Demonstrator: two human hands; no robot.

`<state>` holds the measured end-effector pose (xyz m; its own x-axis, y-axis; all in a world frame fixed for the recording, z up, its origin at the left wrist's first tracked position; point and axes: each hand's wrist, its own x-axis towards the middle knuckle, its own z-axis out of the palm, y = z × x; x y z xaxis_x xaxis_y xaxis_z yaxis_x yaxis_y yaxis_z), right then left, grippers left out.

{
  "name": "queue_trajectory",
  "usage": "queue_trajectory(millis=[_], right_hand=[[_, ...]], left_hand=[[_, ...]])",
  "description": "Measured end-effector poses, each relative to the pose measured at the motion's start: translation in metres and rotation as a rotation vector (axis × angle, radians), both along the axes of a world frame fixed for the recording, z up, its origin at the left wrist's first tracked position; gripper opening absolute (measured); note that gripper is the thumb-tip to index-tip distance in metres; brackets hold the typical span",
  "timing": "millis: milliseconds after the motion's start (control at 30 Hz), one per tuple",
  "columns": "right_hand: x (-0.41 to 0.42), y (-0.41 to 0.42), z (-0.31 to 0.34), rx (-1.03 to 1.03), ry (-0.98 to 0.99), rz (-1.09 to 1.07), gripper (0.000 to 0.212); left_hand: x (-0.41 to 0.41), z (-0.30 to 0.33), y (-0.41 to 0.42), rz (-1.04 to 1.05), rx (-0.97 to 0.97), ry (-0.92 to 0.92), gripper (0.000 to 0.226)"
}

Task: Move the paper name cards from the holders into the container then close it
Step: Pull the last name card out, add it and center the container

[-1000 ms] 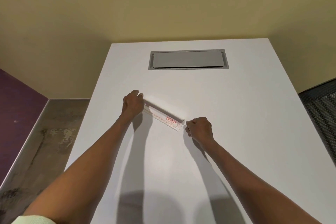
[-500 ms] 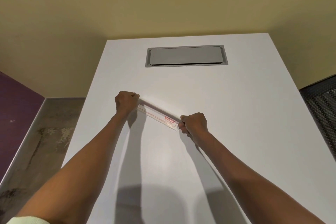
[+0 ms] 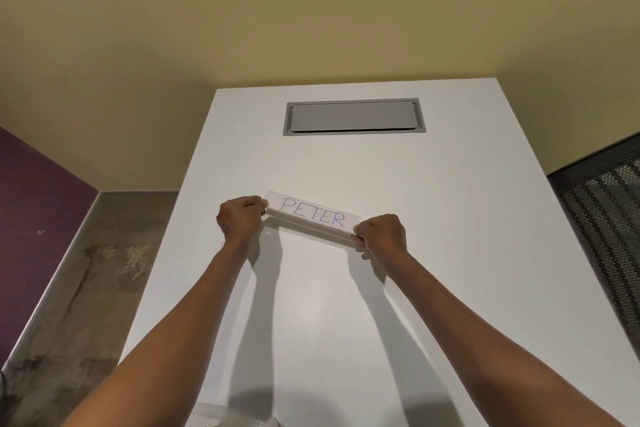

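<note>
One white rectangular counter [image 3: 450, 253], filling the middle and lower frame. One grey rectangular metal cable hatch [image 3: 354, 116], set flush in the upper centre of that counter. One black mesh chair back [image 3: 602, 204], at the right edge. At the very bottom edge, left of centre, a pale translucent rim [image 3: 228, 418], possibly the container; too cropped to tell, and no lid seen.

One clear acrylic name-card holder [image 3: 313, 230], long and narrow, at frame centre, slanting down to the right, held at both ends. Whether lifted off the counter or resting on it: cannot tell. Inside, one white paper name card lettered "PETER" in blue ink [image 3: 313, 213], face turned toward the camera.

Two hands. Left hand [image 3: 240, 218], fingers curled, gripping the holder's left end. Right hand [image 3: 381, 236], fingers curled, pinching the right end.

Step in hand, by judgement: an early one, with the card not yet out of the holder. Next move probably calls for freeing one hand, pinching the paper's edge and sliding it out sideways while the other hand steadies the acrylic, then carrying the card down to the bottom of the frame.

Other holders or cards: none in view.
</note>
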<state>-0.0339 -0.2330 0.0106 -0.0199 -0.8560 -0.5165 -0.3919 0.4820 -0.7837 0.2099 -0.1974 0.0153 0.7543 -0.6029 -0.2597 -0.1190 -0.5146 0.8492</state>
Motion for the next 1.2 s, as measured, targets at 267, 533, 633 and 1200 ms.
queue_trajectory(millis=[267, 533, 633, 1200], right_hand=[[-0.044, 0.028, 0.007, -0.118, 0.089, -0.02, 0.011], [-0.093, 0.048, 0.008, -0.185, 0.156, -0.055, 0.02], [-0.104, 0.054, 0.005, -0.187, 0.164, -0.068, 0.015], [-0.129, 0.068, -0.043, -0.213, 0.262, -0.029, 0.006]], left_hand=[[-0.039, 0.009, 0.054, -0.095, 0.014, 0.033, 0.016], [-0.085, 0.002, 0.09, -0.228, 0.102, -0.046, 0.019], [-0.1, 0.0, 0.095, -0.209, 0.134, -0.083, 0.019], [-0.121, -0.037, 0.103, -0.378, 0.302, -0.269, 0.023]])
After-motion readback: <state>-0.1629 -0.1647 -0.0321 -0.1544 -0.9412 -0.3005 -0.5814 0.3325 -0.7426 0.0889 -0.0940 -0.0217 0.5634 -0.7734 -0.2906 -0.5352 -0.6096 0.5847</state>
